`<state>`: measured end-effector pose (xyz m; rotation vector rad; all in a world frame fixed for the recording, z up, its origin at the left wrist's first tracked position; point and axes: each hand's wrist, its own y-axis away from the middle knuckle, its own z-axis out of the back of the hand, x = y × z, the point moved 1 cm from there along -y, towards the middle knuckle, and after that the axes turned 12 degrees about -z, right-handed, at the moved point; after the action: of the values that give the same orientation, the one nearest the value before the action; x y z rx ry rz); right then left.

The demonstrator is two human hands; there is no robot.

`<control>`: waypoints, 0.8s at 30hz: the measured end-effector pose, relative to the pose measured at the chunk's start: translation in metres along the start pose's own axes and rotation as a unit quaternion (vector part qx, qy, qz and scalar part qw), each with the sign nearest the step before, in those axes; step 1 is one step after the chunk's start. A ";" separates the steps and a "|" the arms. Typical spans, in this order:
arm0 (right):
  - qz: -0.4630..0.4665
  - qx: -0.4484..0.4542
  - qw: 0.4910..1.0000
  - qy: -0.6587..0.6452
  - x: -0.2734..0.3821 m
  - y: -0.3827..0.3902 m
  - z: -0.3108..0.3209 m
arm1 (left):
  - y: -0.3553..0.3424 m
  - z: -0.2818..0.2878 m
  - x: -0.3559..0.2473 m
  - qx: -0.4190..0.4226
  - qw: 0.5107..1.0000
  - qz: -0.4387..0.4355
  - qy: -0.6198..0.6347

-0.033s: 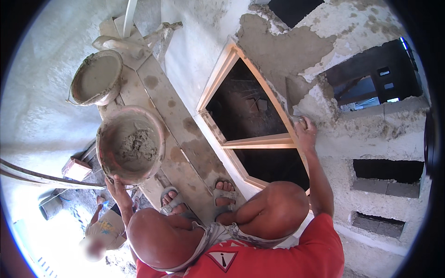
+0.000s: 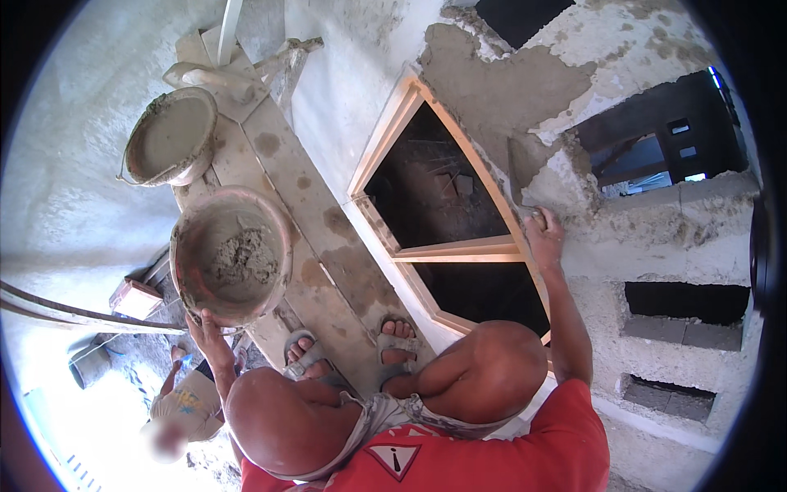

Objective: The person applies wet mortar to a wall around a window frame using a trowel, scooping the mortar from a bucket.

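Note:
My left hand (image 2: 211,334) grips the near rim of a round, mortar-smeared basin (image 2: 277,215), its fingers closed on the edge. A heap of wet grey mortar (image 2: 246,261) lies inside that basin. On the right, my right hand (image 2: 544,239) is closed around the handle of a trowel (image 2: 514,170). The trowel's blade lies against the wall beside the wooden window frame (image 2: 467,135), at the lower end of a patch of fresh grey mortar (image 2: 500,86). My fingers partly hide the handle.
I squat on a plank platform (image 2: 328,238) with wet stains. A bucket of grey mix (image 2: 174,135) stands beyond the basin. Rough openings (image 2: 684,302) pierce the block wall at right. Below on the left are another person (image 2: 188,402) and a curved hose-like strip (image 2: 90,312).
My right hand and the trowel have shifted very slightly to the right along the wall. My left hand stays on the basin's rim.

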<state>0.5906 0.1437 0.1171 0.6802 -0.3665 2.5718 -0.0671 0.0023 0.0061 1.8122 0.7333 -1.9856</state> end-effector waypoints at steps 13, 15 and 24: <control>0.144 -0.047 0.964 0.219 0.054 0.028 0.092 | 0.003 -0.004 0.004 -0.026 0.998 0.034 0.037; 0.151 -0.002 0.966 0.208 0.079 0.036 0.088 | 0.005 -0.006 0.003 -0.039 0.997 0.052 0.040; 0.223 0.303 0.926 0.034 0.168 0.038 0.046 | 0.002 -0.001 -0.007 -0.001 0.998 0.029 -0.049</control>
<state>0.4601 0.1541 0.2381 0.7732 0.3695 3.1655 -0.0642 0.0010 0.0129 1.7027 0.6455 -2.0197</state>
